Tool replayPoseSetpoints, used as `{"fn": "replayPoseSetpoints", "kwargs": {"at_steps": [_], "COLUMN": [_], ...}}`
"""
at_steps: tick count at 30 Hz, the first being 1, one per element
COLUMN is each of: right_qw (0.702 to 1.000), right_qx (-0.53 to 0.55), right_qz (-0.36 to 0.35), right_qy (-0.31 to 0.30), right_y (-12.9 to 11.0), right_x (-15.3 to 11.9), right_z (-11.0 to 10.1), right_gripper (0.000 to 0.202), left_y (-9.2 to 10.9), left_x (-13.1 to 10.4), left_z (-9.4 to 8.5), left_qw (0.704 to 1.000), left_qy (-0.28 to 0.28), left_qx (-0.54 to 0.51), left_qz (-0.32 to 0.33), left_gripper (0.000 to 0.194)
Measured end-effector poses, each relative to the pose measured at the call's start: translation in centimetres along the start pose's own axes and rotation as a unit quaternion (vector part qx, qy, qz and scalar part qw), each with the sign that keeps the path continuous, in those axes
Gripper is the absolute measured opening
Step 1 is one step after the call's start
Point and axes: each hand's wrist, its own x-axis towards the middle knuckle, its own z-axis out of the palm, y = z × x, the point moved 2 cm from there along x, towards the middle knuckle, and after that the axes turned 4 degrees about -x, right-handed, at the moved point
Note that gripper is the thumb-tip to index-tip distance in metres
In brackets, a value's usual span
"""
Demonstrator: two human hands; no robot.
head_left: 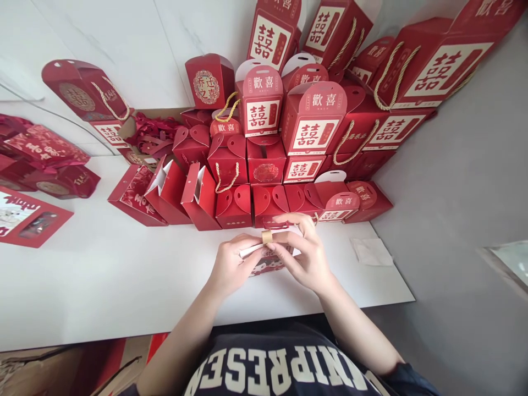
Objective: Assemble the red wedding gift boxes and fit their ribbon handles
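Close in front of me, a small red box with a printed picture (269, 265) stands on the white table, partly hidden by my hands. My left hand (236, 263) is closed on the white upper edge of this box, thumb towards me. My right hand (304, 250) is over the box's top, with thumb and index finger pinched at a small gold-coloured piece (267, 236). I cannot make out whether that is a sticker or a clasp. Just behind the fingers, a thin red cord handle (276, 225) shows.
Red gift boxes (270, 201) are stacked behind, several with rope handles. Tall open red bags (201, 198) stand left of them. A carton of dark red ribbons (154, 135) sits behind. A flat picture box (39, 220) lies far left, a clear packet (371, 251) right.
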Motion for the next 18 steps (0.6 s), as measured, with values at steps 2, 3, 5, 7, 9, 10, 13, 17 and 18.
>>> {"fn": "replayPoseSetpoints", "kwargs": {"at_steps": [2, 3, 5, 7, 9, 10, 13, 17, 18], "right_qw": [0.999, 0.999, 0.996, 0.989, 0.983, 0.982, 0.985, 0.988, 0.988], "right_qx": [0.02, 0.033, 0.077, 0.134, 0.163, 0.162, 0.13, 0.101, 0.098], "right_qz": [-0.018, -0.018, 0.004, 0.041, 0.068, 0.077, 0.099, 0.11, 0.112], "right_qy": [-0.026, -0.035, -0.043, -0.053, -0.058, -0.057, -0.05, -0.045, -0.044], "right_y": [-0.1, -0.1, 0.0, 0.4, 0.8, 1.0, 1.7, 2.0, 2.0], "right_x": [0.5, 0.6, 0.5, 0.1, -0.4, -0.7, -1.3, -1.5, -1.4], "right_z": [-0.1, -0.1, -0.1, -0.1, 0.0, 0.1, 0.3, 0.6, 0.6], "right_gripper": [0.011, 0.012, 0.012, 0.012, 0.018, 0.024, 0.034, 0.03, 0.027], "left_y": [-0.1, -0.1, -0.1, -0.1, -0.1, -0.1, -0.1, -0.2, -0.2], "left_x": [0.2, 0.3, 0.4, 0.5, 0.5, 0.5, 0.5, 0.5, 0.6], "left_z": [-0.1, -0.1, -0.1, -0.1, 0.0, 0.0, 0.0, -0.1, -0.1], "left_qw": [1.0, 1.0, 1.0, 0.999, 0.999, 0.998, 0.998, 0.998, 0.998], "left_qy": [-0.001, -0.001, -0.003, -0.007, -0.012, -0.014, -0.017, -0.023, -0.024], "left_qx": [0.0, -0.005, -0.018, -0.035, -0.045, -0.047, -0.045, -0.044, -0.044], "left_qz": [0.004, 0.001, -0.006, -0.019, -0.028, -0.03, -0.029, -0.033, -0.035], "left_gripper": [0.015, 0.016, 0.017, 0.019, 0.019, 0.018, 0.018, 0.019, 0.02]}}
